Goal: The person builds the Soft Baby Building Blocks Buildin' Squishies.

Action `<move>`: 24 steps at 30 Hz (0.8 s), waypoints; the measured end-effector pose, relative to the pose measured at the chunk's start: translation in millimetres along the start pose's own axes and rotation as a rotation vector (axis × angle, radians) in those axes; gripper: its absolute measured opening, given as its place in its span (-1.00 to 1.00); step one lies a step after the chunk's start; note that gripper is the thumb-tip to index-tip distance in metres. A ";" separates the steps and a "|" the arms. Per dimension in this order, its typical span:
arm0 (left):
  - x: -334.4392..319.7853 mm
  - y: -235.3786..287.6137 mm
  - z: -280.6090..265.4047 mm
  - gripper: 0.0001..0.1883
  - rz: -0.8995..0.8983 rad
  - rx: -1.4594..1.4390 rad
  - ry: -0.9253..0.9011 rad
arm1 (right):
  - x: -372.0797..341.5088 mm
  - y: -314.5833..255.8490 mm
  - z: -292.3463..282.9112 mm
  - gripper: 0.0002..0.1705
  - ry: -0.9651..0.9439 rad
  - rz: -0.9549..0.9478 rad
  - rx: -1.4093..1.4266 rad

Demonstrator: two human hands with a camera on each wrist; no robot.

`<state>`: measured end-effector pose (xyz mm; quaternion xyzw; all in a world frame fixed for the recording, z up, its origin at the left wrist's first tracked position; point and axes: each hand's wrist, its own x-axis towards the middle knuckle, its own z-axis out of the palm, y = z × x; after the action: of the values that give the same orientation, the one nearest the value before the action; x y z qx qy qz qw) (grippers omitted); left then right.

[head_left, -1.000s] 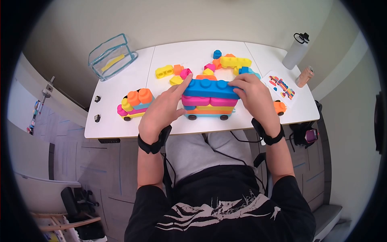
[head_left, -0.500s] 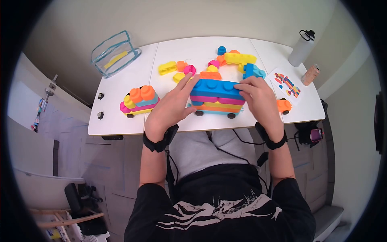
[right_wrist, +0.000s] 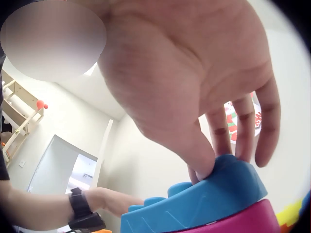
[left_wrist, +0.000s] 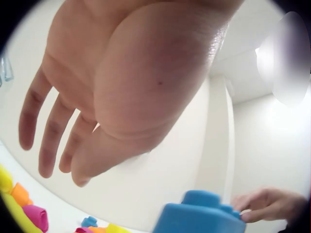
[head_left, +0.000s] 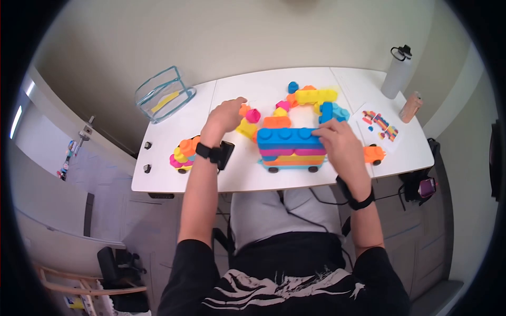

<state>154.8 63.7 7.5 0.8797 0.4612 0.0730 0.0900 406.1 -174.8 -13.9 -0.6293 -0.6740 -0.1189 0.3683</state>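
A long blue block (head_left: 284, 140) with a row of studs tops a stacked block vehicle, over pink, yellow and orange layers on a light blue wheeled base (head_left: 295, 167). My right hand (head_left: 341, 148) pinches the stud at the blue block's right end, thumb in front and fingers behind, as the right wrist view shows. Away to the left, my left hand (head_left: 224, 118) reaches over the loose blocks with fingers extended and nothing in its grasp. Beneath and beside it lie a pink block (head_left: 253, 116) and a yellow block (head_left: 245, 128).
A second block vehicle (head_left: 181, 159) stands at left, partly behind my left forearm. Loose yellow blocks (head_left: 316, 96) and others lie behind the stack. At right are an orange wheeled piece (head_left: 374, 154), a picture sheet (head_left: 387, 139), a can (head_left: 411, 107) and a bottle (head_left: 396, 76). A clear bag (head_left: 163, 97) sits back left.
My left hand has left the blue block's left end and moved left and back over the loose blocks. My right hand stays at the blue block's right end.
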 end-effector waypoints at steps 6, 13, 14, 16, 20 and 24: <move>97.7 -35.6 54.1 -0.66 0.024 0.349 0.014 | -4.0 -1.6 -0.4 -0.83 -0.013 -0.004 -0.037; 121.2 -43.0 94.4 -0.81 -0.014 0.598 0.065 | -1.9 2.1 -1.8 -0.83 -0.015 0.014 -0.010; 122.7 -44.4 97.6 -0.80 -0.007 0.610 0.081 | -3.5 3.8 0.0 -0.83 -0.011 0.002 -0.011; 122.9 -44.2 97.8 -0.80 0.004 0.627 0.090 | -5.0 3.1 0.4 -0.84 -0.013 0.003 -0.009; 105.3 -25.6 56.7 -0.71 0.004 0.469 0.105 | -3.4 1.8 -2.7 -0.84 -0.015 0.004 -0.004; 74.7 8.0 4.4 -0.56 0.043 0.222 0.296 | -4.2 3.0 -0.4 -0.83 -0.011 0.006 0.006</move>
<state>204.3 120.5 8.5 0.8736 0.4557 0.1520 -0.0778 408.8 -177.6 -17.3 -0.6309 -0.6744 -0.1122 0.3669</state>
